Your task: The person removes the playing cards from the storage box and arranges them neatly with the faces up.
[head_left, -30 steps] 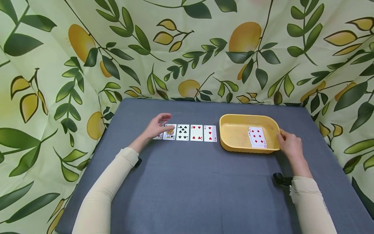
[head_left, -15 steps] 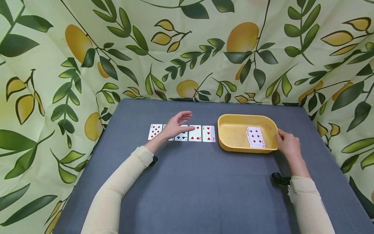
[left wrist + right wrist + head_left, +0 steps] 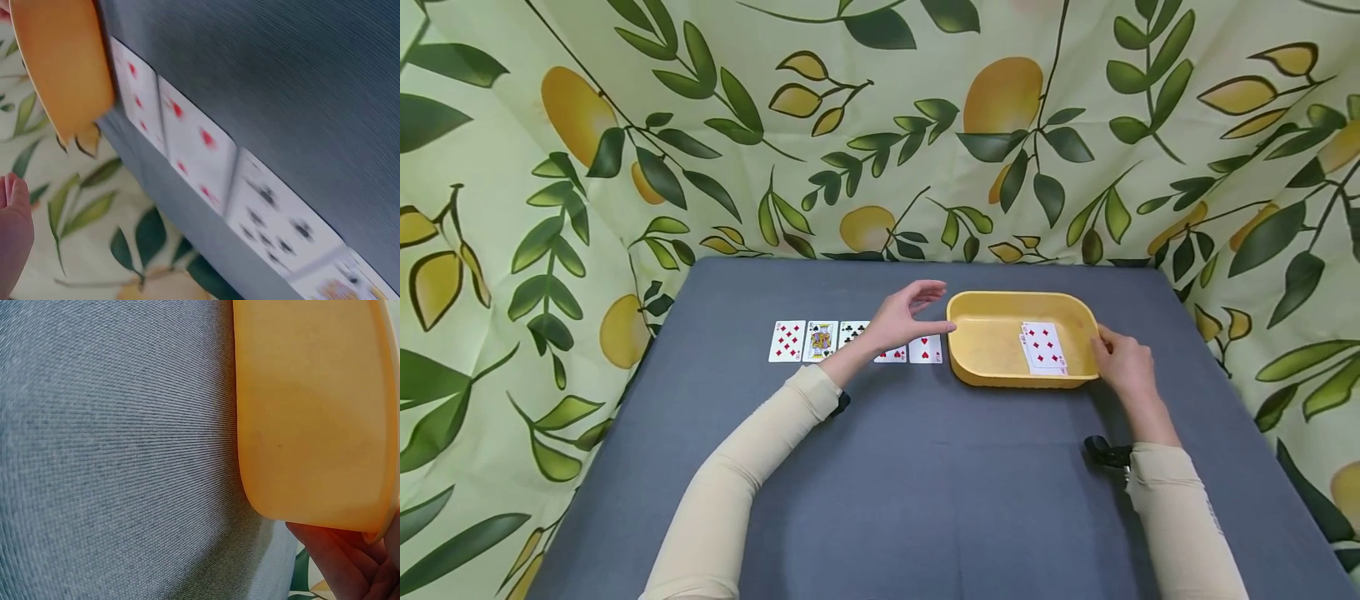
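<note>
Five playing cards lie face up in a row on the grey table (image 3: pixel 880 483): a nine of diamonds (image 3: pixel 787 341), a king (image 3: pixel 821 340), a clubs card (image 3: pixel 851 331) and two heart cards (image 3: pixel 926 350). My left hand (image 3: pixel 913 312) hovers over the row's right end, fingers relaxed and holding nothing, its thumb close to the yellow tray (image 3: pixel 1000 380). A few diamond cards (image 3: pixel 1043 347) lie inside the tray. My right hand (image 3: pixel 1120 362) grips the tray's right rim. The right wrist view shows its fingers (image 3: pixel 337 556) under the tray's edge (image 3: pixel 312 412). The blurred left wrist view shows the heart cards (image 3: pixel 200 150) beside the tray (image 3: pixel 56 62).
A cloth printed with lemons and leaves (image 3: pixel 880 125) hangs behind and at both sides of the table. The tray stands at the right of the card row, almost touching the last heart card.
My left hand has moved right along the row, from the king to the tray's left end, uncovering the nine of diamonds and the king. The right hand has stayed on the tray.
</note>
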{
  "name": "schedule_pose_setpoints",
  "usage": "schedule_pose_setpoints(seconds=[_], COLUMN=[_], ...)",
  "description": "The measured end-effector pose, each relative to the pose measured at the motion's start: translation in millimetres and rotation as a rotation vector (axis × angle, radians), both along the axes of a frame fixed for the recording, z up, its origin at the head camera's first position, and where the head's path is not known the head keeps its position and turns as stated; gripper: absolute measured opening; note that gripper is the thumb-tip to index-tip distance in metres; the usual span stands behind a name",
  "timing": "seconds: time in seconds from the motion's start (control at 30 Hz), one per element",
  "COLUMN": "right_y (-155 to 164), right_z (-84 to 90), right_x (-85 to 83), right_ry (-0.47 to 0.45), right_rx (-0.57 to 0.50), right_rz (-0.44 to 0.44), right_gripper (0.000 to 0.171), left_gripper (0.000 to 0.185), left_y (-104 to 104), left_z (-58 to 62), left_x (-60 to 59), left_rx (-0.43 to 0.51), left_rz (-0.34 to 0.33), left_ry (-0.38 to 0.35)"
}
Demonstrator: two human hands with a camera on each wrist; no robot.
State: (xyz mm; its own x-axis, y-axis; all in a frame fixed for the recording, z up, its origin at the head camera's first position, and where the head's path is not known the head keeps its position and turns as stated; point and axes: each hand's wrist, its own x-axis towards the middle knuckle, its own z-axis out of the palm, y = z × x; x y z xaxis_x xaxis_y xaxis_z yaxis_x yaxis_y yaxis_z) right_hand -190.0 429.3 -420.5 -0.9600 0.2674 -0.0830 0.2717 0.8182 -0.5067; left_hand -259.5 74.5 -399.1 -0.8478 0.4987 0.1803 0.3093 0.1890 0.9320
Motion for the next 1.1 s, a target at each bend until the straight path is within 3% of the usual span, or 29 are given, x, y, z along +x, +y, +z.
schedule_pose_setpoints(seconds=[0.33,0.6,0.8,1.1], right_y=[-1,0,1,0], right_z=[-2.0,-1.9,-2.9,-2.1], right_x=[-3.3,-1.7,-0.1,0.4], right_ry=[0.013,0.022,0.021,0.043], right_rx=[-0.007,-0.001,0.003,0.020], right_rz=[-0.011,-0.021,-0.023,-0.034], right_gripper=[0.050,0.049,0.048,0.046], left_gripper=[0.069,0.075,0.081,0.088], left_y=[68,115,144,170], left_z=[-3.9,-13.4,-28.4,-43.1], left_x=[4.4,2.9,0.0,-5.5], left_rx=[-0.049,-0.262,-0.419,-0.576], left_rz=[-0.062,-0.123,-0.153,-0.192], left_ry=[0.014,0.116,0.157,0.187])
